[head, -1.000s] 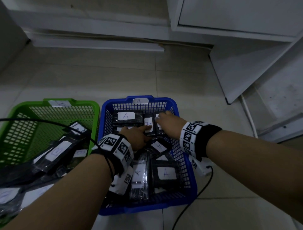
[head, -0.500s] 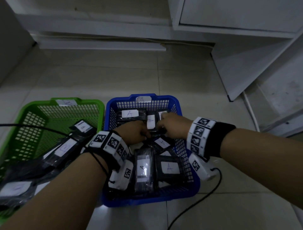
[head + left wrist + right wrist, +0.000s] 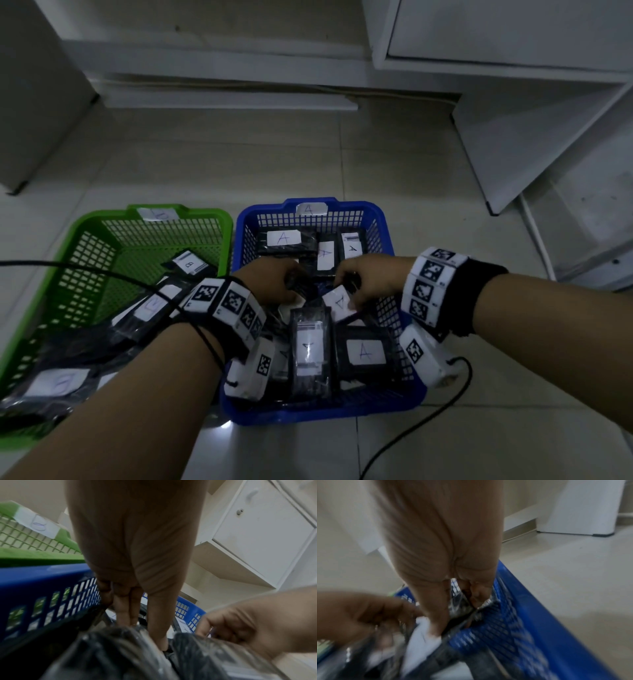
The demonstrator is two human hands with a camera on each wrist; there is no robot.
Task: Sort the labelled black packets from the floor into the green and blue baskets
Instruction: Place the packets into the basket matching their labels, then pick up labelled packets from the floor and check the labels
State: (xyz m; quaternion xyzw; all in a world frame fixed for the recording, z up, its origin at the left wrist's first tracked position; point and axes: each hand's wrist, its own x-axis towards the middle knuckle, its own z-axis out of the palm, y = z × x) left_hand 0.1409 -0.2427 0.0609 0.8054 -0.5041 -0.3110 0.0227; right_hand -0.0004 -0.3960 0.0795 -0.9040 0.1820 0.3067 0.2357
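Below, both hands (image 3: 274,279) (image 3: 371,279) grip packets (image 3: 339,301) in blue basket (image 3: 382,219), green basket (image 3: 89,222) beside, cable (image 3: 102,270) across

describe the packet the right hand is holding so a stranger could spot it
Find the blue plastic mesh basket right of the green one. Near its middle, the right hand pinches a black plastic packet. Unlike the flat ones around it, it sits tilted, its white "A" label askew.

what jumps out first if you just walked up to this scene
Both hands are sunk in the blue basket, the left hand and right hand each gripping black packets labelled A. The green basket sits touching its left side, holding packets marked B.
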